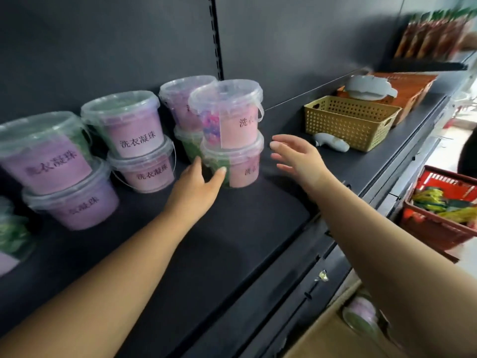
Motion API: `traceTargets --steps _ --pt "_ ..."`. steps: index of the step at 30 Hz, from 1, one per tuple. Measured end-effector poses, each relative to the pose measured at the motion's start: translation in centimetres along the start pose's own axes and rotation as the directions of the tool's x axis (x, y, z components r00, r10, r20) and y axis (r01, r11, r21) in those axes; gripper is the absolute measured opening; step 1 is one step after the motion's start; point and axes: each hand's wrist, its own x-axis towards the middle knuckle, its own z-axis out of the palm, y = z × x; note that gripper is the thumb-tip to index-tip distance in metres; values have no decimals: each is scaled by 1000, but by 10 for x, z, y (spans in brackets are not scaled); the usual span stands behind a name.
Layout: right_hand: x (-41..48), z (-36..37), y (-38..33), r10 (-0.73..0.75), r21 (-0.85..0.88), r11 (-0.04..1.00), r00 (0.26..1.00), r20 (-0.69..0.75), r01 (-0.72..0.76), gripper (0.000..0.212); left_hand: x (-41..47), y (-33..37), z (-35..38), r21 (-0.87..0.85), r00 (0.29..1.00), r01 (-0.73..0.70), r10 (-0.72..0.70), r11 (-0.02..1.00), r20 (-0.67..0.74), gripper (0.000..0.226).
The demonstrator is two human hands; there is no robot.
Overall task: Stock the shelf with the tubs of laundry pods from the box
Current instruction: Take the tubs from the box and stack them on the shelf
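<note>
Four stacks [230, 133] of two tubs [144, 171], two hands [194, 190]

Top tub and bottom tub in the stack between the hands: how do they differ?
The top tub shows pink and blue pods; the bottom tub shows green ones. The top tub stands on the bottom tub's lid; the bottom tub stands on the shelf. The left hand holds the bottom tub; no hand touches the top tub. Both are clear, with pink labels.
</note>
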Motion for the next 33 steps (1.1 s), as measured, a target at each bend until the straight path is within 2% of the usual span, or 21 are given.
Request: traceTargets --steps 1,3,6,9,12,15,17,20,22,25,28,33 --pt "-8 -13 -2 -76 -121 990 996 -48 69 15 -9 7 -7 65 998 -34 37 997 -44 59" --pt "-28 -46 -7 -190 -354 920 981 -32 167 10 -32 27 -14 157 978 -115 139 981 -154 40" --pt "-65 -101 -5 -199 -530 827 979 31 185 4 -65 66 -3 180 933 -182 228 967 -280 26" --pt "-101 -160 11 -172 -656 739 985 34 152 12 -102 110 41 163 882 -299 337 940 -329 23" --pt "-134 -221 42 -88 -713 700 996 -30 41 20 -135 143 110 188 841 -443 479 877 -253 28" --pt "-162 -264 82 -2 -739 668 993 -120 -88 20 -159 153 179 138 856 -496 509 857 -86 32" --pt "-180 -291 115 108 -746 631 976 -188 -213 20 -170 146 233 103 875 -484 483 869 37 35" --pt "-212 -327 178 318 -739 547 914 -251 -393 20 -187 121 304 101 873 -422 374 901 312 45" --pt "-232 -348 221 425 -707 483 845 -325 -516 22 -188 100 350 125 843 -353 257 927 473 42" --pt "-254 -369 285 541 -654 387 734 -410 -650 25 -184 63 421 190 774 -292 114 937 623 29" --pt "-258 -384 341 616 -607 308 639 -460 -733 28 -180 28 493 282 669 -182 -91 942 737 27" --pt "-231 -403 411 617 -485 296 552 -561 -823 40 -169 -10 588 336 548 94 -330 937 769 39"
